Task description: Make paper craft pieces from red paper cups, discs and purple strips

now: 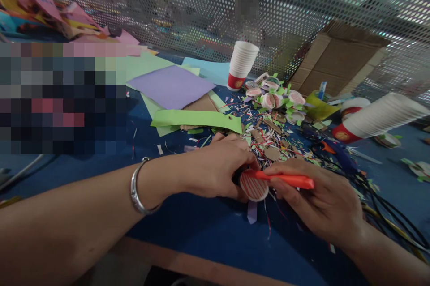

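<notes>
In the head view, my left hand (218,167) holds a small round disc (255,191) by its edge, thumb and fingers closed around its left side. The disc is pale with red stripes across its face, and it sits low in front of me, just over the blue table (208,232). My right hand (322,196) grips a red marker (295,181) between thumb and fingers, its front end over the upper part of the disc; my fingers and the angle hide the tip, so I can't quite tell whether it touches the surface. A silver bracelet (135,189) circles my left wrist.

Just beyond my left hand lies a bright green strip (198,119), with a purple sheet (171,85) behind it. Shredded scraps (260,136) spread beyond both hands, up to a heap of finished-looking roundels (272,94) with green tabs. Near that heap stands a stack of paper cups (243,60), slightly tilted; another cup stack (386,118) slants at the right, near a blue tool (344,158) and black cables (386,207). A cardboard piece (339,60) leans by the perforated panel (188,13).
</notes>
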`<control>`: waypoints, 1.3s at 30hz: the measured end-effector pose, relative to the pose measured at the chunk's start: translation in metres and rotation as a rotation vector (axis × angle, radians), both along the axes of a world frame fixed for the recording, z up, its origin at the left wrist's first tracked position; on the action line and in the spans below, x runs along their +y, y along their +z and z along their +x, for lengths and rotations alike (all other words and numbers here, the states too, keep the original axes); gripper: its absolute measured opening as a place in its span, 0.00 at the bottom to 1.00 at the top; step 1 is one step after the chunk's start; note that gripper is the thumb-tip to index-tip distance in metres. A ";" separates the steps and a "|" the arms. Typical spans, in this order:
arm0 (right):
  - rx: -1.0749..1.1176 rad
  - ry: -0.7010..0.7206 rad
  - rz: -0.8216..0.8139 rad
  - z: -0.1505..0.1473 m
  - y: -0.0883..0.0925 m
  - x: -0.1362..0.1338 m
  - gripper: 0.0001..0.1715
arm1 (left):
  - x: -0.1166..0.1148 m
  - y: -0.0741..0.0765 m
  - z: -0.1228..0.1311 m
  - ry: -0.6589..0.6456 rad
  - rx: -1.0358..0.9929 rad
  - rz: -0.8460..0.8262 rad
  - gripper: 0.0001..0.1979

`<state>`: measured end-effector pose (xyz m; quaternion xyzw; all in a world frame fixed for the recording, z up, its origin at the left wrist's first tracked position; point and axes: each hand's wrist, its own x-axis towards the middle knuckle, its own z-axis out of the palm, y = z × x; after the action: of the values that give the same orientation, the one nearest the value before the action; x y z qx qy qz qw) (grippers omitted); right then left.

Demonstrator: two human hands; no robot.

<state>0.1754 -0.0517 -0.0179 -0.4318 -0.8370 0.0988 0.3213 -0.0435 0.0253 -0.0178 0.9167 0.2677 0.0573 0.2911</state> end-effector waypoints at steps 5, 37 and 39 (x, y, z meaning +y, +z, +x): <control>-0.051 0.046 0.070 0.002 0.002 -0.001 0.09 | -0.001 0.002 -0.001 0.004 0.011 0.001 0.22; 0.289 -0.024 -0.308 -0.005 -0.002 0.001 0.07 | 0.000 0.002 0.001 0.001 -0.009 0.007 0.18; 0.267 -0.045 -0.240 -0.006 -0.002 0.002 0.07 | 0.001 0.002 0.001 -0.008 -0.001 0.013 0.19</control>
<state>0.1696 -0.0498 -0.0196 -0.4690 -0.7591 0.2473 0.3779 -0.0428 0.0263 -0.0156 0.9195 0.2635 0.0584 0.2857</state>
